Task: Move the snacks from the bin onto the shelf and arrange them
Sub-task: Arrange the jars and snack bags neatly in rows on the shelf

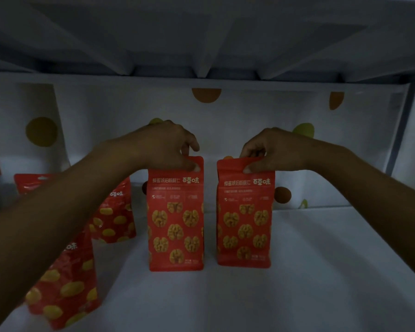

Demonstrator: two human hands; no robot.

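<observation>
Watching the head feed from my station, I see both hands up at the shelf (309, 283), each on its own snack bag. The left hand (168, 144) pinches the top seal of the left walnut bag (175, 219), thumb on the front and fingers curled over the back edge. The right hand (271, 149) grips the right walnut bag (244, 216) the same way, thumb pressed on the front of the seal. Each bag hangs straight below the hand that holds it, upright, printed front toward me, its bottom at the white shelf (I cannot tell whether it rests there fully or only touches). A narrow gap lies between the two bags.

Outboard of the left hand, under its forearm, three more red bags stand on the shelf. The near bag (62, 283) is closest to the camera and tilted. The middle bag (113, 212) sits behind it. The far bag (31, 185) stands farther back, mostly hidden by the arm. Beyond both hands hangs a white cloth (237, 130) with orange and green dots, and above them is the underside of the upper shelf (201, 32).
</observation>
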